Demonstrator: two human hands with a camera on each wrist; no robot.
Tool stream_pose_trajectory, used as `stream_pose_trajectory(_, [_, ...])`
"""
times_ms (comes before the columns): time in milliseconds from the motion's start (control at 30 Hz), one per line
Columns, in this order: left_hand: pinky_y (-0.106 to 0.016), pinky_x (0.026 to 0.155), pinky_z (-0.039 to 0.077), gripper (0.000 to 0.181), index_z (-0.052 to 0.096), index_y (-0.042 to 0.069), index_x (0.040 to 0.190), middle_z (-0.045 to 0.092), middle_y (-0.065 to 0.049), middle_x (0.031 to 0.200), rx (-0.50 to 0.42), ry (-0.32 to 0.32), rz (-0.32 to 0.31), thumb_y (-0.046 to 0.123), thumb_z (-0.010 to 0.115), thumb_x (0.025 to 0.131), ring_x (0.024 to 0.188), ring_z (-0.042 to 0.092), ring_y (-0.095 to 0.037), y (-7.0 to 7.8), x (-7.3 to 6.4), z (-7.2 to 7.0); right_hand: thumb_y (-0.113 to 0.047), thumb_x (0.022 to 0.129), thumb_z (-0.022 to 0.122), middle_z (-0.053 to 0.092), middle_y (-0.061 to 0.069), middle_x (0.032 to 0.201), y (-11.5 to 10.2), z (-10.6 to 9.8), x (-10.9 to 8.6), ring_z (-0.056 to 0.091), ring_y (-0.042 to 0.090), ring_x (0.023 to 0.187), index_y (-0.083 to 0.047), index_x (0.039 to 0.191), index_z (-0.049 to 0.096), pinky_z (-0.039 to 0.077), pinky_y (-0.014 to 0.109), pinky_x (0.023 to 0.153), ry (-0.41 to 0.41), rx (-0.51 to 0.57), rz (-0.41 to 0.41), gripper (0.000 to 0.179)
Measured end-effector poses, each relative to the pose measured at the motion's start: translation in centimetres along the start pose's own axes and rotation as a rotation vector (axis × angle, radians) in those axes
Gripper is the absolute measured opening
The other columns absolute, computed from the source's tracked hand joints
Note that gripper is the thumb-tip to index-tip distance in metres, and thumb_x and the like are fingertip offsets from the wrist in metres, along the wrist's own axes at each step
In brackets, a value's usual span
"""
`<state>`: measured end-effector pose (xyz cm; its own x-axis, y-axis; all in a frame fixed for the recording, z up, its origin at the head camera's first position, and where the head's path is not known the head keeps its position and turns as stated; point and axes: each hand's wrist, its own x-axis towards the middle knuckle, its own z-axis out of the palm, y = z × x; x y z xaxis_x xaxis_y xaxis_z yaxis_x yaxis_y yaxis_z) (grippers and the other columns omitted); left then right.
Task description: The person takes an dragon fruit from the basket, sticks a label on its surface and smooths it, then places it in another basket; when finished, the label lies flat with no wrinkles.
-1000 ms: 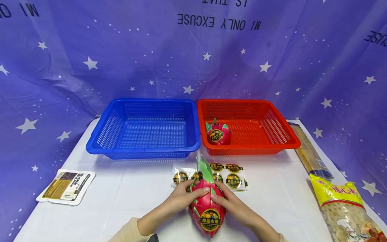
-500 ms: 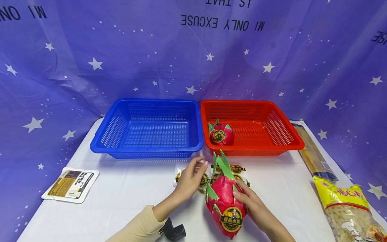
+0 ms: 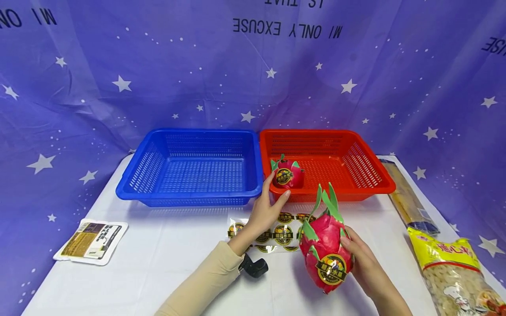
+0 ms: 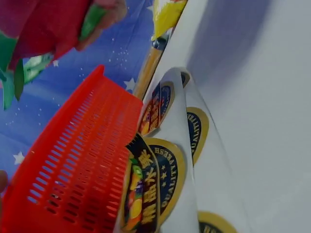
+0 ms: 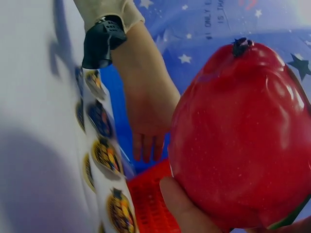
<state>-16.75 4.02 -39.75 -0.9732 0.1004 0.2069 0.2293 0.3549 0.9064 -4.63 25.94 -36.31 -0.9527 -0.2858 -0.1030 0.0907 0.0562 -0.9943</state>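
Observation:
My right hand [image 3: 365, 261] holds a large red dragon fruit [image 3: 326, 245] from its right side, above the table. It has green leaf tips and a round black-and-gold sticker on its lower front. In the right wrist view the smooth red skin of this dragon fruit [image 5: 238, 136] fills the right side, with a fingertip against it. My left hand [image 3: 265, 210] reaches to the front left corner of the red basket [image 3: 328, 192], fingers extended and thumb apart. Inside that corner sits a smaller dragon fruit [image 3: 290, 175] with a similar sticker, right at the left fingertips.
A blue basket [image 3: 189, 195] stands left of the red one. Sticker sheets [image 3: 272, 248] lie before the baskets, partly under the left forearm. A flat white package [image 3: 92, 243] lies far left. A pasta bag [image 3: 450, 276] and a long packet [image 3: 409, 199] line the right edge.
Both hands held the large dragon fruit at first. My left hand has let go and moved forward to the red basket. My right hand has carried the fruit to the right.

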Motion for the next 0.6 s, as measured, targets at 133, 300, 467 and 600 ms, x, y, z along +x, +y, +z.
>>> stream_pose_trajectory(133, [-0.042,0.089,0.045,0.069,0.022,0.034,0.141,0.053,-0.007,0.130,0.001,0.086,-0.017,0.056,0.053,0.083,0.111,0.056,-0.024,0.0,0.5,1.0,-0.028,0.098,0.020,0.054,-0.010,0.110,-0.1,-1.1,0.3,0.054,0.005,0.100,-0.027,0.127,0.035,0.046,0.027,0.082,0.079,-0.018,0.000,0.033])
stream_pose_trajectory(300, [-0.029,0.064,0.045,0.070,0.026,0.030,0.140,0.063,-0.008,0.112,-0.016,0.124,-0.014,0.056,0.055,0.081,0.076,0.058,-0.016,0.0,0.7,1.6,-0.034,0.097,0.023,0.053,-0.012,0.107,-1.3,-2.3,1.6,0.057,0.003,0.094,-0.027,0.124,0.036,0.050,0.026,0.077,0.151,0.000,0.003,0.030])
stream_pose_trajectory(467, [-0.025,0.050,0.036,0.069,0.026,0.031,0.139,0.058,-0.004,0.076,-0.017,0.113,-0.014,0.055,0.055,0.082,0.055,0.042,-0.011,-0.1,0.6,1.5,-0.042,0.095,0.031,0.049,-0.013,0.106,-4.0,-3.0,4.0,0.055,0.001,0.092,-0.027,0.121,0.033,0.050,0.023,0.076,0.245,0.102,0.017,0.030])
stream_pose_trajectory(600, [-0.024,0.047,0.033,0.068,0.028,0.030,0.139,0.043,-0.001,0.062,-0.012,0.129,0.000,0.054,0.056,0.082,0.052,0.036,-0.010,-0.3,0.7,1.5,-0.044,0.092,0.038,0.043,-0.010,0.111,-6.3,-3.5,6.7,0.051,0.004,0.096,-0.027,0.120,0.031,0.050,0.025,0.076,0.304,0.242,-0.016,0.034])
